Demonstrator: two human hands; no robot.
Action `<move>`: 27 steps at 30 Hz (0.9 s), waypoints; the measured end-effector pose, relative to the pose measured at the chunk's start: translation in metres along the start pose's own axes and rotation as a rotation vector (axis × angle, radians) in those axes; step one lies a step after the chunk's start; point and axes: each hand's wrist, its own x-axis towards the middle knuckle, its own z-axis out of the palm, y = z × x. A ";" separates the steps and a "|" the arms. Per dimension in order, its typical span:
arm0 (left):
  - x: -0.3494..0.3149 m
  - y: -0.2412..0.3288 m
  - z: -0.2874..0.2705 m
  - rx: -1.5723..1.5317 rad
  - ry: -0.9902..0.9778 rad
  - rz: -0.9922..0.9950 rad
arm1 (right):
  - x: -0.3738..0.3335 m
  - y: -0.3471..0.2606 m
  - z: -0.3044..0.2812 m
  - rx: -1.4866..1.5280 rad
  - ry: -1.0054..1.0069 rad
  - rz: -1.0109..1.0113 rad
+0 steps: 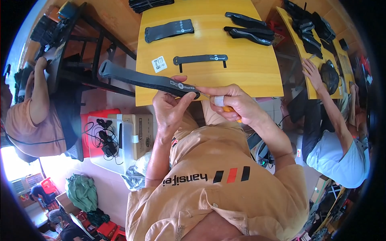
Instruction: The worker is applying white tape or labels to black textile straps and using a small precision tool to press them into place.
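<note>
My left hand is closed around the end of a thick stack of dark grey straps, which reaches out to the far left and ends in a slotted tip. At the near end of the stack, my right hand pinches with thumb and index finger; white tape wraps one finger. An orange-handled tool sits in that palm, its working end mostly hidden by the fingers. Beyond my hands, a single grey strap with two short black tabs lies on the yellow table.
A grey strap stack lies at the far left of the table, black strap bundles at the far right. A small white label lies nearby. A clear bin holding black cables stands at left. Other people work at both sides.
</note>
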 end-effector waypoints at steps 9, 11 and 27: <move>0.001 -0.001 -0.003 0.017 0.009 -0.109 | 0.001 0.014 0.017 -1.085 0.204 -0.642; 0.001 -0.002 -0.003 -0.002 0.007 -0.111 | -0.002 0.011 0.021 -1.204 0.239 -0.465; 0.009 0.007 -0.018 -0.034 -0.311 -0.216 | -0.006 -0.015 0.004 -0.207 -0.081 0.069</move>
